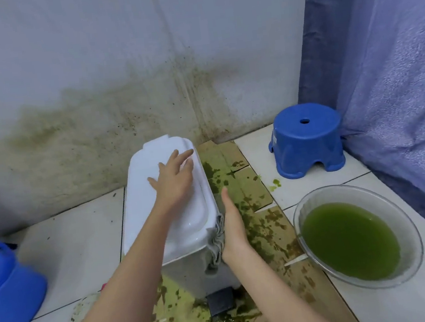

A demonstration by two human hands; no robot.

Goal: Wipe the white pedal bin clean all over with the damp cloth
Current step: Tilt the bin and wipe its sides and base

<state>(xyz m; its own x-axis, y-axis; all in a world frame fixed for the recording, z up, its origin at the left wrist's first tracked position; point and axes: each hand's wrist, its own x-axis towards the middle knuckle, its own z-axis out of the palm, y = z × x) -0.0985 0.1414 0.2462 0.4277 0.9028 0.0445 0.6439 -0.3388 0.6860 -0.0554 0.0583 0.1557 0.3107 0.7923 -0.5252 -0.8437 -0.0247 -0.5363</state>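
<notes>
The white pedal bin (145, 214) stands on stained cardboard in the corner, lid closed, its dark pedal (221, 303) facing me. My left hand (174, 177) rests flat on the lid with fingers spread. My right hand (232, 228) presses the grey damp cloth (216, 243) against the bin's right side near the front top corner, fingers straight. Most of the cloth is hidden behind that hand.
A clear bowl (415, 251) of green liquid sits on the floor to the right. A blue stool (308, 139) stands behind it by a blue curtain (388, 72). A blue plastic container (5, 293) is at the left. Cardboard (250, 191) with green splashes covers the tiles; the wall is stained.
</notes>
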